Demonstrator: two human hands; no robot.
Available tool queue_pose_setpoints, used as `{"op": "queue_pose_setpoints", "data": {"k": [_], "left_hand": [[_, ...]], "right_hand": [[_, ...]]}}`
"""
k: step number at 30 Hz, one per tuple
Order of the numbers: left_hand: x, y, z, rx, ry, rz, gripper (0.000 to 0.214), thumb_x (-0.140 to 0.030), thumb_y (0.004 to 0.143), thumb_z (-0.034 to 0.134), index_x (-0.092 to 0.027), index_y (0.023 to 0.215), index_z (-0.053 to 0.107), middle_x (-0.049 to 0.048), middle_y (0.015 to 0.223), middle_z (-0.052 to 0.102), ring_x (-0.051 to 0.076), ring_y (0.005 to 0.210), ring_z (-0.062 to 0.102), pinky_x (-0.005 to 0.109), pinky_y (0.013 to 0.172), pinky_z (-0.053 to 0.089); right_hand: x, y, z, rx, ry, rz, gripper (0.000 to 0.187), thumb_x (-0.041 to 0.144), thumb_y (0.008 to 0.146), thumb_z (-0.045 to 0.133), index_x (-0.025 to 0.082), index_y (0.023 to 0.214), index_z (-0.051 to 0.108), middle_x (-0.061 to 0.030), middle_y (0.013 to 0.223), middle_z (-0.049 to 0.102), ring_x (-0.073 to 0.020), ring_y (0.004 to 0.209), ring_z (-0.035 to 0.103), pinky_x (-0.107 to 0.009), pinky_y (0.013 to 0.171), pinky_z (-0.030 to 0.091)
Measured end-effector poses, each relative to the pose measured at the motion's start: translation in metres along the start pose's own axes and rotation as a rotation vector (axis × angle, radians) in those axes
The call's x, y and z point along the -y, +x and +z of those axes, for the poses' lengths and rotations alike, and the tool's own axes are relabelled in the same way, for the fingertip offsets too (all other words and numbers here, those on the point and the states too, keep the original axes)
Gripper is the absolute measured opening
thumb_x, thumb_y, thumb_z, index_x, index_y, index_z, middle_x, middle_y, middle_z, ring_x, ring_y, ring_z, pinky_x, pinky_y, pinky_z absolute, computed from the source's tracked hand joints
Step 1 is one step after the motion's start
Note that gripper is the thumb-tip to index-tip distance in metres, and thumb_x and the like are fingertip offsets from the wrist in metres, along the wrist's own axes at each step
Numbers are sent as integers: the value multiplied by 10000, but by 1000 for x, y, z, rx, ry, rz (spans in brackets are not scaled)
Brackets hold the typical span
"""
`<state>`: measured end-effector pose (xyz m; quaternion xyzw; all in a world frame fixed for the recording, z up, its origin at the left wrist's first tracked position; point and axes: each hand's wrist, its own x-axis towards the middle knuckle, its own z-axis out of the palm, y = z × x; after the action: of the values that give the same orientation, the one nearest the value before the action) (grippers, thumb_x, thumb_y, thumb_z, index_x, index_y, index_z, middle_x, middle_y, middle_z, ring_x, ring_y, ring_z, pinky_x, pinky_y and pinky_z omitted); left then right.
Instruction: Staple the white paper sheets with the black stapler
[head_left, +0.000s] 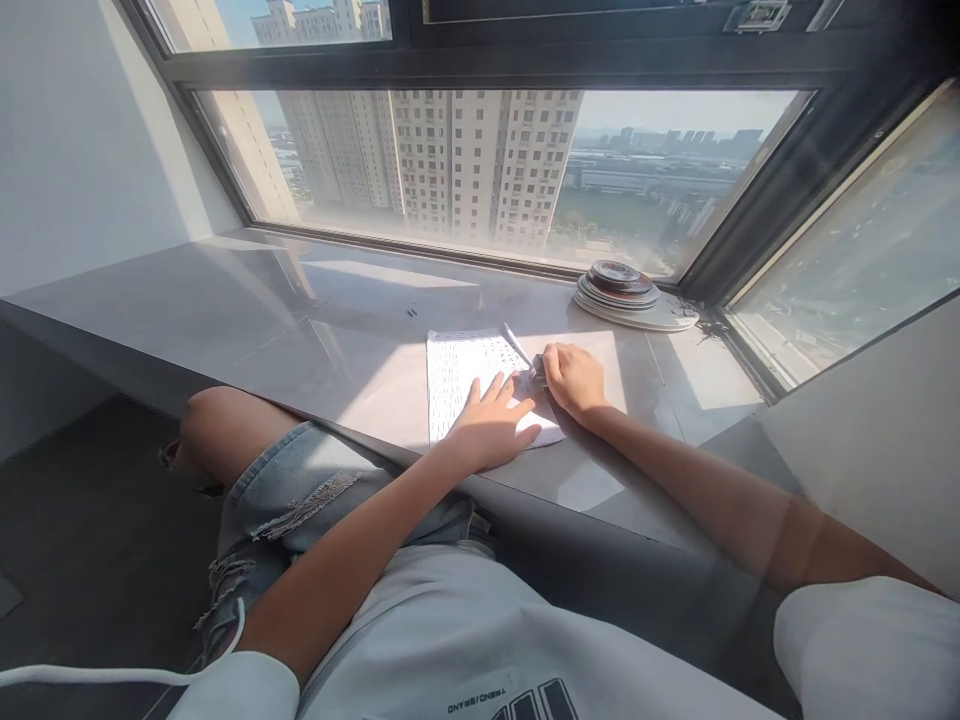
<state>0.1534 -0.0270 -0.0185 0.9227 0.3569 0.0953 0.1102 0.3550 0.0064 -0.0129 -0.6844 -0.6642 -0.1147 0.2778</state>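
Observation:
A sheet of paper (pixel 450 385) covered in rows of dark marks lies on the sunlit window ledge. My left hand (pixel 491 425) rests flat on its lower part, fingers spread. At the paper's right side, my right hand (pixel 574 378) is closed around a small dark grey object (pixel 538 368); its kind cannot be made out, since the fingers cover most of it. Beside that object, the paper's right edge (pixel 517 345) looks folded or curled up. How the object meets the paper is partly hidden.
A stack of round plate-like discs (pixel 637 315) stands by the window corner at the right. Two tiny dark pieces (pixel 411 313) lie on the ledge (pixel 262 350) left of the paper. A white cable (pixel 112 678) crosses the lower left. The ledge's front edge runs before my legs.

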Motion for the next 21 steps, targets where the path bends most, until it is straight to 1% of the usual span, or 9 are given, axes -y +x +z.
{"op": "queue_pose_setpoints", "data": {"k": [5,7,10,13,16,19,21], "left_hand": [[5,1,3,-7,-7,-11,614,-592,1035,354,-298,1565,450,66,1748,187,363,1617,108,674,1271,70],[9,0,3,-14,-19,-26,658,-604,1027,355,-278,1596,407,65,1747,180,351,1620,105,663,1277,59],[16,-2,1,-21,-48,-66,716,-618,1015,357,-266,1638,330,48,1743,178,325,1625,101,634,1290,40],[23,-5,-3,-23,-66,-91,723,-624,1002,371,-288,1640,324,23,1737,186,308,1626,105,621,1293,31],[28,-8,-8,-22,-83,-93,724,-637,993,370,-305,1635,333,2,1736,180,289,1628,104,594,1300,25],[32,-11,-12,5,-70,-98,728,-646,995,340,-316,1643,310,-24,1740,160,264,1632,80,555,1309,-1],[34,-13,-14,23,-55,-94,736,-645,998,320,-302,1649,293,-27,1743,157,253,1635,56,533,1313,-20]], "right_hand": [[0,0,-1,23,-92,-79,455,261,1047,303,189,717,608,-85,796,700,-216,800,578,-337,715,309],[0,1,-3,44,-151,-115,430,237,1032,330,181,729,630,-97,821,719,-222,805,582,-343,732,315],[-1,3,-6,86,-216,-125,397,231,1014,372,169,758,668,-111,846,733,-230,806,585,-346,741,315],[-2,3,-6,100,-229,-119,408,239,1020,374,165,775,691,-114,857,740,-231,804,590,-346,739,316],[-3,3,-4,79,-219,-123,439,238,1032,352,168,759,689,-111,849,741,-229,798,594,-346,742,319],[-5,3,-1,63,-206,-127,444,241,1035,349,169,755,686,-109,841,740,-228,792,594,-348,746,321],[-6,3,-1,64,-203,-127,439,241,1034,354,169,757,687,-108,835,737,-227,786,591,-349,747,322]]}}
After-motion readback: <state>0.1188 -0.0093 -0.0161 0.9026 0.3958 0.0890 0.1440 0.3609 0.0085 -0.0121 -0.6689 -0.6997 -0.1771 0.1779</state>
